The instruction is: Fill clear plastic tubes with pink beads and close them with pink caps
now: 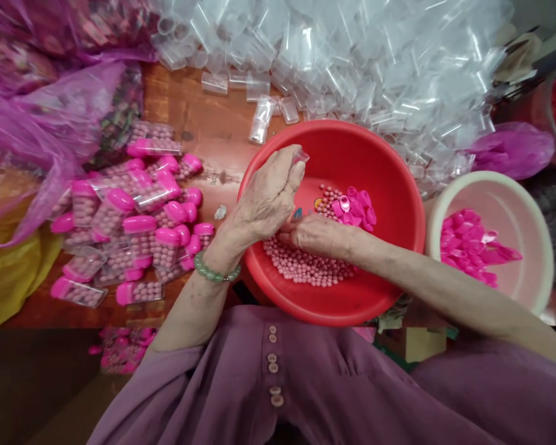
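Over the left part of a red basin (389,185), my left hand (273,194) has its fingers wrapped round a clear plastic container (301,157), of which only one end shows. My right hand (312,237) is closed low in the basin, just below the left one, at the edge of a heap of pink beads (306,267); whatever its fingers hold is hidden. Beyond the right wrist lie more small beads (330,201) and several bright pink caps (359,209). A green bead bracelet (216,271) circles my left wrist.
Filled containers with pink caps (139,225) are piled at the left, by purple bags (50,123). Clear empty containers (352,55) heap up along the back. A white bowl (535,247) with pink caps stands at the right. The wooden table (189,117) carries everything.
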A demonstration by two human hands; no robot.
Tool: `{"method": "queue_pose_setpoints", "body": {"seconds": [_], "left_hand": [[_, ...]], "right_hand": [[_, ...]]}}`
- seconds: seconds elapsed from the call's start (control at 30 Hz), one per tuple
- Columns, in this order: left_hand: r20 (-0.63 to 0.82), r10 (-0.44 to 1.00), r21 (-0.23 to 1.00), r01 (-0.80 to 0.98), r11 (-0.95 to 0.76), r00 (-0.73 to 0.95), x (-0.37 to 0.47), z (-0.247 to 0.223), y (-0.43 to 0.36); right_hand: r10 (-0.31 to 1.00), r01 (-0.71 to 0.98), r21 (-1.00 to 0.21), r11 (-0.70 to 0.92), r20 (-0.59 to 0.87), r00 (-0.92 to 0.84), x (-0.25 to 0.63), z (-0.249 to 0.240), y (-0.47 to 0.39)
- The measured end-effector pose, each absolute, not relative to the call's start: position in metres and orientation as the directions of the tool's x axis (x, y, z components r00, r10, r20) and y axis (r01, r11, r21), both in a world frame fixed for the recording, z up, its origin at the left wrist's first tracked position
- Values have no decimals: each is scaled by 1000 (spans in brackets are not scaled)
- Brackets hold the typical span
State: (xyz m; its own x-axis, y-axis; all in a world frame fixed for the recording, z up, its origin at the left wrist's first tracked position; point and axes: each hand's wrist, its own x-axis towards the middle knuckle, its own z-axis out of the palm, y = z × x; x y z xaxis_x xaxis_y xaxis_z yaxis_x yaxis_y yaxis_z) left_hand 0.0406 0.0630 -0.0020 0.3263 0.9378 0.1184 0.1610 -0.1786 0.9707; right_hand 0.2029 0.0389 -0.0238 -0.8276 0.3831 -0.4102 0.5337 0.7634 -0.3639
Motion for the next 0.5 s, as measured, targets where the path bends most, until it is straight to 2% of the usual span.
{"method": "queue_pose_setpoints", "body": {"seconds": [0.13, 0.23, 0.33, 0.43, 0.5], "left_hand": [[113, 901, 967, 161, -196, 420, 39, 1, 64], [97, 853, 969, 147, -198, 512, 38, -2, 71], [100, 788, 946, 187, -264, 607, 36, -6, 82], [96, 677, 800, 348, -489, 729, 37, -8, 93], [38, 594, 627, 444, -640, 803, 41, -9, 99]], "right_hand": [[263, 453, -565, 690, -388, -883, 199, -23, 27], [259, 444, -735, 513, -361, -896, 204, -22, 24], [303, 476, -801, 364, -382, -873, 212, -17, 24], [376, 488, -835, 253, -380, -845, 223, -5, 22], [427, 514, -806, 294, -370, -825, 231, 4, 19]]}}
